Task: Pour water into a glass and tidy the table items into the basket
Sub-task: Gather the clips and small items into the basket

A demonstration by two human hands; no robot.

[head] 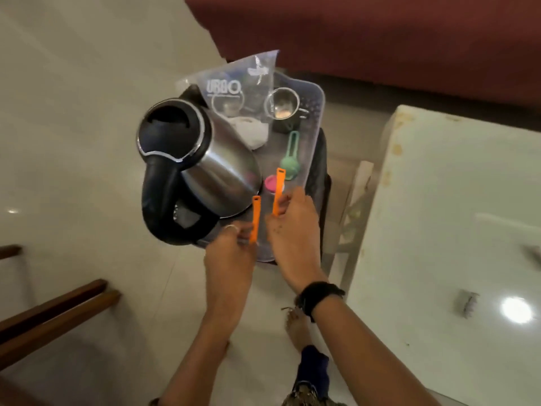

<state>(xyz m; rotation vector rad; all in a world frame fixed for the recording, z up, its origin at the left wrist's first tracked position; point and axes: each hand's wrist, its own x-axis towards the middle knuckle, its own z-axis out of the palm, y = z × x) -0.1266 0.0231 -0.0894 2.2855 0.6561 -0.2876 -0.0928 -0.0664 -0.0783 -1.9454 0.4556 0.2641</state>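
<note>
left hand (231,253): fingers curled, pinching the lower end of an orange strip (256,218) that stands nearly upright above the near edge of the basket; a ring shows on one finger.
right hand (292,227): fingers curled round the lower part of a second orange strip (278,191), which points up and away over the basket; a black wristband (319,295) sits on the wrist.
orange strips: long, flat, each with a small slot at the top end; side by side, apart, not touching each other.
basket (317,121): clear plastic, perforated walls, resting on a dark stool or stand whose form is hard to make out; both hands hover over its near end.
kettle (193,168): steel body, black lid and handle, in the left part of the basket, handle toward the person.
plastic packet (237,95): clear with printed lettering, leaning upright at the far end of the basket, white contents at the bottom.
steel cup (282,105): at the far right of the basket, just beside the packet; whether it holds water i cannot tell.
green scoop (289,159): lying along the right wall of the basket, handle pointing away.
pink round piece (270,183): just beyond the right hand, between kettle and green scoop.
white table (456,200): to the right, glossy, well apart from the basket.
floor (73,112): pale tiles; a bare foot (297,326) below the right forearm.
</note>
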